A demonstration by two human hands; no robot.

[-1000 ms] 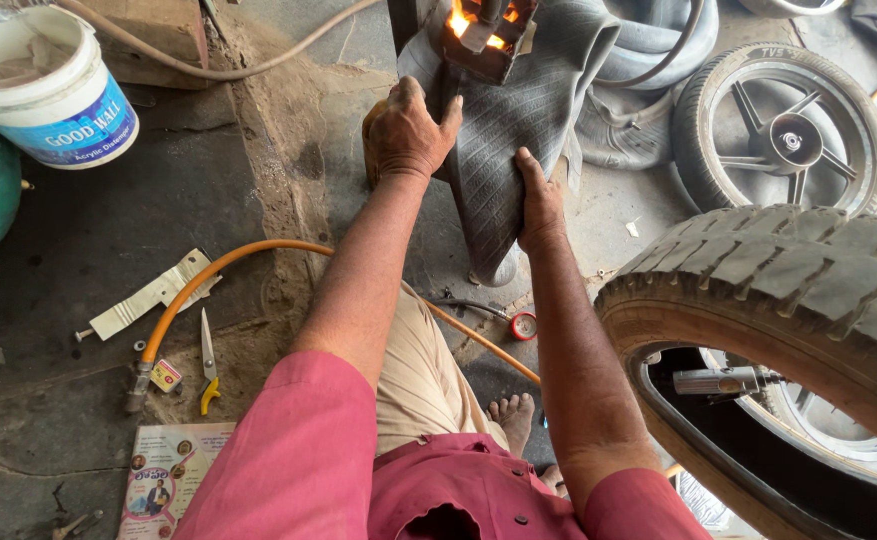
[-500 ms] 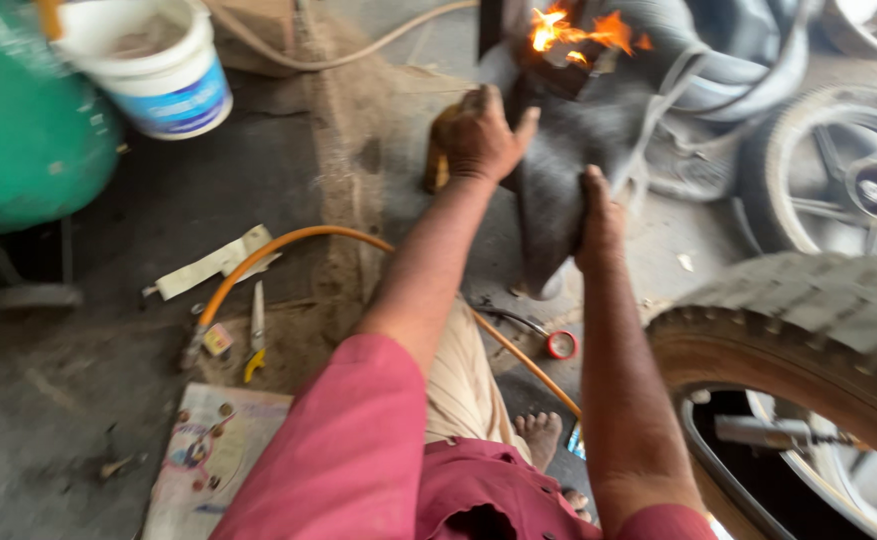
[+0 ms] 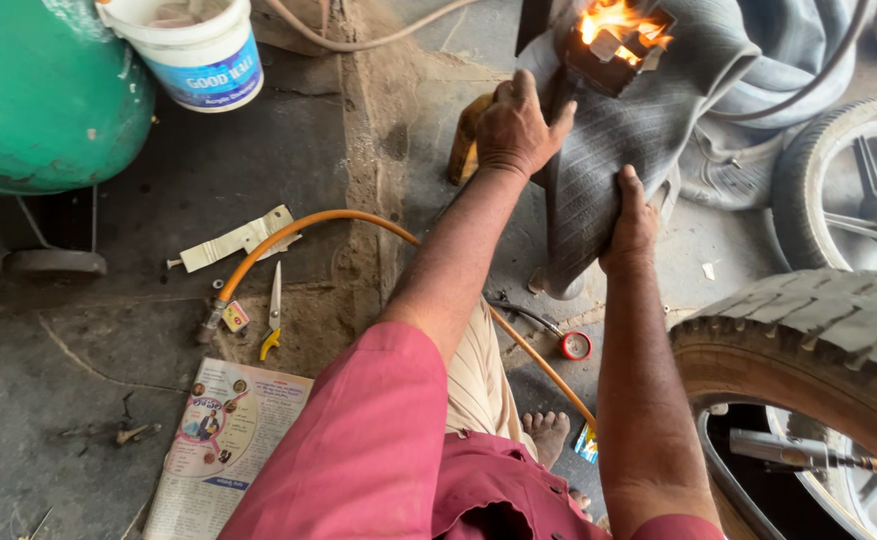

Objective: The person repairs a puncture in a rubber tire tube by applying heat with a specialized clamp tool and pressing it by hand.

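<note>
While flame (image 3: 618, 22) burns at twelve o'clock, left hand (image 3: 514, 128) and right hand (image 3: 630, 222) grip the inner tube (image 3: 608, 140), heating seemingly unfinished.

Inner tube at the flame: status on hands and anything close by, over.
Left hand on the inner tube top, right hand pressing its lower side. Flame burning just above. Big tyre and orange hose nearby.

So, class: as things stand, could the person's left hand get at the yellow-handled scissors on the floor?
Probably yes. The left hand grips the rubber tube beneath the flame, but nothing blocks the floor between it and the scissors; only the orange hose curves nearby. It would have to let go first.
</note>
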